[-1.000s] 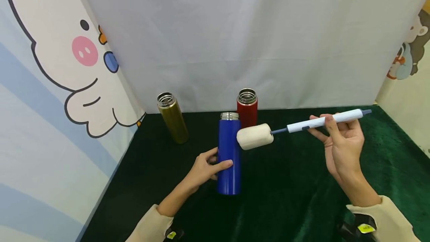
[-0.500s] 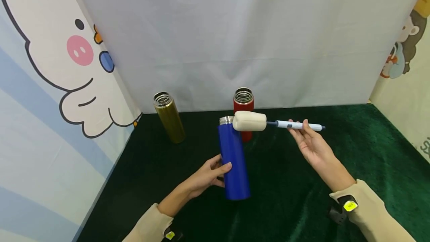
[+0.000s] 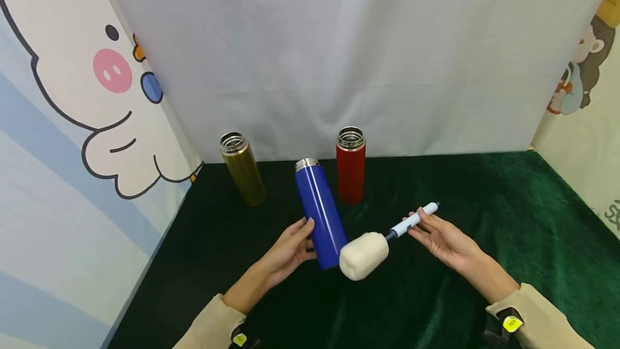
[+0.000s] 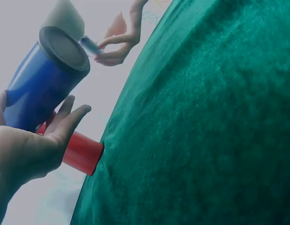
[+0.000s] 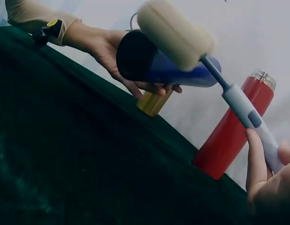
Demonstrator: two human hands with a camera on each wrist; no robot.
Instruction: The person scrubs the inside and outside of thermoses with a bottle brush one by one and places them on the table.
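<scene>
My left hand (image 3: 289, 252) grips a blue thermos bottle (image 3: 319, 211) around its lower half, thumb across the front. The bottle is lidless and held off the cloth, its steel mouth tilted up to the left; its flat base (image 4: 66, 49) faces the left wrist camera. My right hand (image 3: 450, 242) pinches the pale handle (image 3: 414, 220) of a bottle brush between thumb and fingers. The brush's white sponge head (image 3: 364, 256) is beside the blue bottle's lower end in the head view, in front of its edge; whether they touch I cannot tell.
Behind the blue bottle stands a lidless red bottle (image 3: 351, 174). A lidless gold bottle (image 3: 244, 172) stands at the back left. Dark green cloth (image 3: 465, 193) covers the table, with a white curtain (image 3: 411, 69) along its back edge and printed sheets at both sides.
The brush has come left and down, its sponge passing from near the blue bottle's upper part to its lower end. The blue bottle has gone from upright to leaning left.
</scene>
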